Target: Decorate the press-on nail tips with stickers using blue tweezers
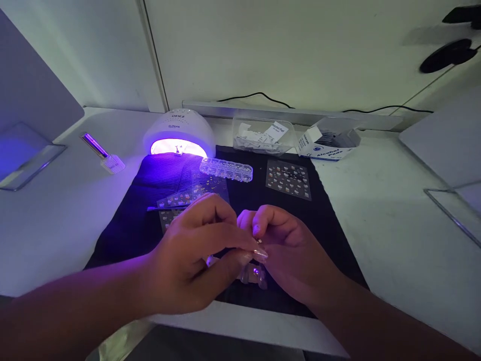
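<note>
My left hand is closed in a pinch, thumb and index finger meeting at a glossy, clear false nail. Close against its fingertips, my right hand has its fingers curled in; what it grips is hidden. A tiny gold-coloured bit shows between the two hands. Just below, partly covered by my left hand, several clear false nails lie over the black cloth. Beyond my left hand are sticker sheets and a thin dark stick.
A lit nail lamp glows purple at the back left. Near it are a clear compartment box and a small handheld lamp. Behind stand a clear tub of sachets and an alcohol pad box. Another sticker sheet lies right.
</note>
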Motion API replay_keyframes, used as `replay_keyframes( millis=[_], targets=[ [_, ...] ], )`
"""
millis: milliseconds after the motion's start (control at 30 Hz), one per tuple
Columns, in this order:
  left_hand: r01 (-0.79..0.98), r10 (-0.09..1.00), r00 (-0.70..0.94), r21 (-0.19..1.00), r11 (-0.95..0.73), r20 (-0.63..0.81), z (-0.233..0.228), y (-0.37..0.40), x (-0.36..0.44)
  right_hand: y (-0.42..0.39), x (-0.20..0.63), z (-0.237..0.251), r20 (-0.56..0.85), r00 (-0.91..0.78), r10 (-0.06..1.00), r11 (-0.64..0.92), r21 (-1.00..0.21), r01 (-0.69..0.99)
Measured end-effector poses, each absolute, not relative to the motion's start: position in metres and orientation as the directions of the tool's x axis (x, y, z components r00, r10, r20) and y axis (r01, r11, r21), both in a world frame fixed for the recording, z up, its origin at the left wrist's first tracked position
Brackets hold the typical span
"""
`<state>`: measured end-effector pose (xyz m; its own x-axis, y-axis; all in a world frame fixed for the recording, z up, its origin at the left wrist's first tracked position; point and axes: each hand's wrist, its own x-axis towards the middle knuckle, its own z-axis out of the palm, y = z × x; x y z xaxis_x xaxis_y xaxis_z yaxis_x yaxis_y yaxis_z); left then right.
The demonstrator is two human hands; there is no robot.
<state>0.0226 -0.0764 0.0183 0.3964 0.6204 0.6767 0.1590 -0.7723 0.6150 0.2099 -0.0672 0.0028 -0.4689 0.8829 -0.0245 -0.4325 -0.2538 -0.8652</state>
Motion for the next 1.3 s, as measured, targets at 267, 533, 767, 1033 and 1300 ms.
replay_keyframes(
  millis=[267, 533, 767, 1033, 1300],
  targets=[
    [0.182, 0.567, 0.412, 0.546, -0.818, 0.713, 0.0197, -0.076, 0.0209, -0.0657, 0.21, 0.002, -0.001, -0.464, 0.886, -0.242, -0.855, -0.46],
    [0.086, 0.527, 0.375, 0.537, -0.839, 0.763, 0.0174, -0.0722, 0.0216, -0.0665, 0.2103, 0.0035, -0.027, -0.477, 0.878, -0.295, -0.816, -0.497],
    [0.051, 0.546, 0.398, 0.577, -0.815, 0.737, 0.0146, -0.0705, 0.0236, -0.0676, 0.2121, 0.0048, -0.089, -0.518, 0.85, -0.365, -0.81, -0.46],
    [0.015, 0.535, 0.39, 0.576, -0.818, 0.75, 0.0168, -0.0702, 0.0213, -0.0667, 0.2138, 0.0037, -0.109, -0.527, 0.843, -0.38, -0.814, -0.439],
    [0.104, 0.502, 0.441, 0.513, -0.852, 0.744, 0.0195, -0.0694, 0.0179, -0.0667, 0.2149, 0.0042, -0.132, -0.523, 0.842, -0.391, -0.817, -0.423]
  ],
)
